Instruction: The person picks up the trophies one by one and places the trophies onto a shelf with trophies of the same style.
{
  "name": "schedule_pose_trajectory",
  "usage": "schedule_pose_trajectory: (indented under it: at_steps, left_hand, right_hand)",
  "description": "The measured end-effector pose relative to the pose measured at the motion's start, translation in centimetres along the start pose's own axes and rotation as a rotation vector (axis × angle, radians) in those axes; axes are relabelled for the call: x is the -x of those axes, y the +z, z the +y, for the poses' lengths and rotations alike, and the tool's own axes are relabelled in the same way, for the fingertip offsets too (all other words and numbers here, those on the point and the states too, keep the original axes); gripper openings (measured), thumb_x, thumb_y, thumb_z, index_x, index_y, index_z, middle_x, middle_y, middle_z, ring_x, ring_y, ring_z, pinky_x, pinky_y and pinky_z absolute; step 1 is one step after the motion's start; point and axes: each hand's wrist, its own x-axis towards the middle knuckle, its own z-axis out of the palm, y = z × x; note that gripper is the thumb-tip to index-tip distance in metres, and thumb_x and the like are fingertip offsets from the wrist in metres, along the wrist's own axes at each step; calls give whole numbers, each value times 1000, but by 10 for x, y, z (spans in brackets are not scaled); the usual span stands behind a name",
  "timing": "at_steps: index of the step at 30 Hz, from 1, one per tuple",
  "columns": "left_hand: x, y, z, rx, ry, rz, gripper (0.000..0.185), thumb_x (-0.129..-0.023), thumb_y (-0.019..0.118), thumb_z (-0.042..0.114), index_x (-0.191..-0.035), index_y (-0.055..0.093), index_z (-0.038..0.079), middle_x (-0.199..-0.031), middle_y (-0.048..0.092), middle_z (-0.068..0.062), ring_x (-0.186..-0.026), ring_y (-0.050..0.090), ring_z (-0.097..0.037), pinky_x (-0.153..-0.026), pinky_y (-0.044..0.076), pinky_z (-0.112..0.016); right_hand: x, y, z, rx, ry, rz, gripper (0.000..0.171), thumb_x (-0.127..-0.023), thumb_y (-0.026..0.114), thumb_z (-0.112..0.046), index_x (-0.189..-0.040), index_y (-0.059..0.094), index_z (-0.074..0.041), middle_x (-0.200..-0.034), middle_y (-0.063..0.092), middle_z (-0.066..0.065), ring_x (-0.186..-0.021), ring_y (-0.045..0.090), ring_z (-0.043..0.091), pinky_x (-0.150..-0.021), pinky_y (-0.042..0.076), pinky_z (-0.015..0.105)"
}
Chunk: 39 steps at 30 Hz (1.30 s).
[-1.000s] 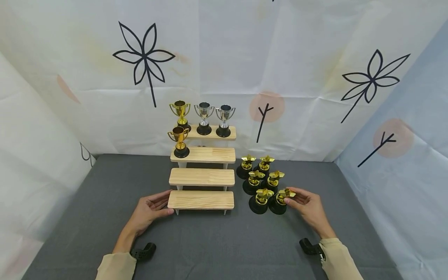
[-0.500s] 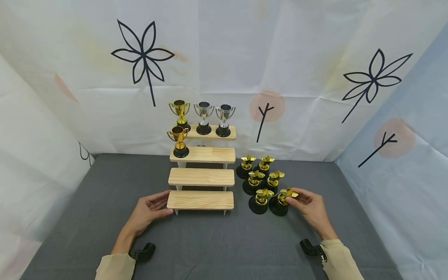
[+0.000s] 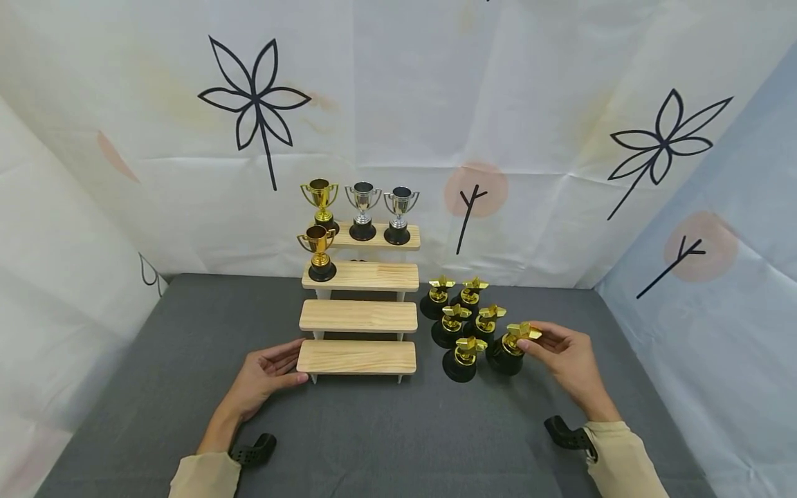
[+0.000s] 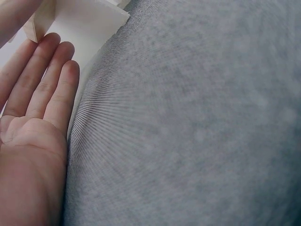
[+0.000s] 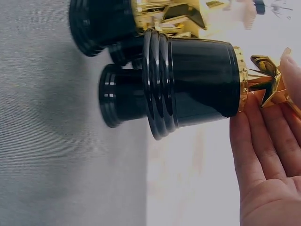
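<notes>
While pinched at its gold top by the right hand (image 3: 563, 356), star trophy (image 3: 510, 346) now lifted off the grey mat (image 3: 373, 429), clear of its cluster; left hand (image 3: 264, 377) flat against bottom step (image 3: 357, 356).

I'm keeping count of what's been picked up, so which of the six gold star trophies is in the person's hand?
The front-right gold star trophy on a black base: the right hand pinches its star, and it sits raised above the grey mat. The other five stand untouched.

star trophy (image 3: 512, 344): glossy gold top, shiny black plastic base | steps (image 3: 357, 355): pale wood | table (image 3: 398, 443): grey matt cloth
</notes>
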Motion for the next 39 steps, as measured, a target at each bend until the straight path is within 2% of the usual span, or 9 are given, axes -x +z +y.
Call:
schedule_pose_trajectory:
  at_steps: [11,17,23,39]
  left_hand:
    - [1,0,2,2,-8,1,80,-78,86,-2,-146,45,-12,-147,47,-31,-120,60,-2,-105,50,-24]
    - [1,1,2,-4,-17,6,80,-77,87,0,-146,46,-11,-146,48,-30,-120,60,-2,-105,50,-23]
    - [0,1,2,-15,-7,5,79,-78,86,-1,-145,47,-12,-145,48,-32,-119,61,-3,-105,51,-24]
    - [0,1,3,-3,1,-9,77,-80,85,-2,-145,45,-13,-146,47,-33,-120,60,-3,-105,50,-24]
  right_hand:
    - [-10,-13,-32,41,-30,36,39,-91,77,-5,-124,64,12,-104,71,-14,-94,70,2,-77,62,18]
    - [-16,-15,-48,36,-69,36,36,-92,76,-3,-123,66,11,-104,73,-12,-93,71,4,-77,62,18]
    - [-25,-9,-61,28,-81,16,37,-92,76,-6,-124,66,10,-104,73,-9,-93,72,6,-78,62,19]
    - [-56,31,-88,-198,-144,-111,35,-91,77,-1,-122,66,12,-103,75,0,-93,72,14,-80,63,24]
